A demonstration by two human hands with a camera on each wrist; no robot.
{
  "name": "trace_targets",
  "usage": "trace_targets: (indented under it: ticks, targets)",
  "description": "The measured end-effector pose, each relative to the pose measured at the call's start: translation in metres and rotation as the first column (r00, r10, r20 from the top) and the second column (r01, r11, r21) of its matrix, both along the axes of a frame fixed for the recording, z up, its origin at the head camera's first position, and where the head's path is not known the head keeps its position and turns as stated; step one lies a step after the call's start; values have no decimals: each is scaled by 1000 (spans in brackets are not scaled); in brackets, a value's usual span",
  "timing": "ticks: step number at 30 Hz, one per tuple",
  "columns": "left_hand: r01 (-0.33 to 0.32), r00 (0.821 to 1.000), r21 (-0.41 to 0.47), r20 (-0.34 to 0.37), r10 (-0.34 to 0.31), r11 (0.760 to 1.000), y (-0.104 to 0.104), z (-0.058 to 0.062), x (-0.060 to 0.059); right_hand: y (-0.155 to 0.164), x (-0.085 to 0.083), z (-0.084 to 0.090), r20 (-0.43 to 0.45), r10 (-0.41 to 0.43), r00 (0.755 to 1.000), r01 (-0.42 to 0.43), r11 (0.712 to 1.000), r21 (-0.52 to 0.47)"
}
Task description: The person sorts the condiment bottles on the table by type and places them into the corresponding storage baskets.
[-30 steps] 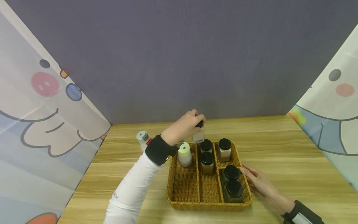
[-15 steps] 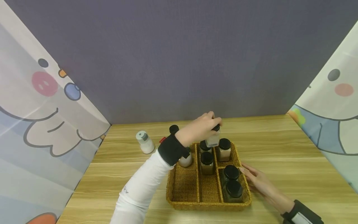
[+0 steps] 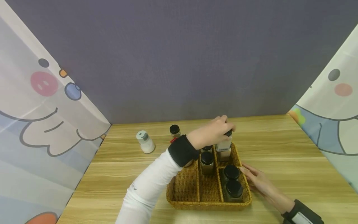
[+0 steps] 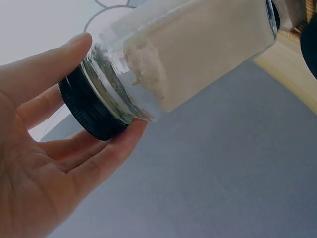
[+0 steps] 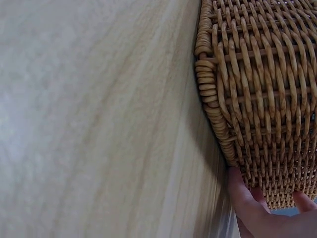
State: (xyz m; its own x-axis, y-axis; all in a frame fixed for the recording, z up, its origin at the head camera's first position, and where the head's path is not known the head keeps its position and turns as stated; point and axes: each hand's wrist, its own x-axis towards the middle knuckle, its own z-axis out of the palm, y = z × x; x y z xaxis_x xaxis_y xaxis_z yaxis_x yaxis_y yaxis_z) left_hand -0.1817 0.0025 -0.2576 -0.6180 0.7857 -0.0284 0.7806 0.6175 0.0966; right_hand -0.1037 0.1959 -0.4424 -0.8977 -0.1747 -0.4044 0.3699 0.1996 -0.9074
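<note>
Jar of pale powder (image 4: 198, 54), pinched at its black lid by the curled left hand (image 3: 213, 134) over the wicker tray's (image 3: 208, 203) one-o'clock compartment, could knock the jar below, while the flat right hand (image 3: 258, 183) steadies the three-o'clock rim.

A staged recording booth: cartoon curtains (image 3: 42, 118) flank a wooden table (image 3: 279, 149).

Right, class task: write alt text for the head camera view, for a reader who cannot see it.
A left hand holds a black-capped jar over a wicker tray of jars on a wooden table. The right hand rests against the tray's right side.
</note>
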Motion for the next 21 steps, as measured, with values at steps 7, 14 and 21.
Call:
trace_targets:
  ticks: [7, 14, 21]
  targets:
    - [51, 999, -3, 12, -51, 999, 11, -5, 3, 2, 0, 0, 15, 26, 1000, -26, 998, 50]
    - [81, 997, -11, 14, -81, 997, 15, -6, 8, 3, -1, 1, 15, 36, 999, -37, 997, 63]
    - [84, 996, -35, 4, -84, 996, 19, -6, 10, 3, -2, 1, 18, 33, 999, -34, 996, 87]
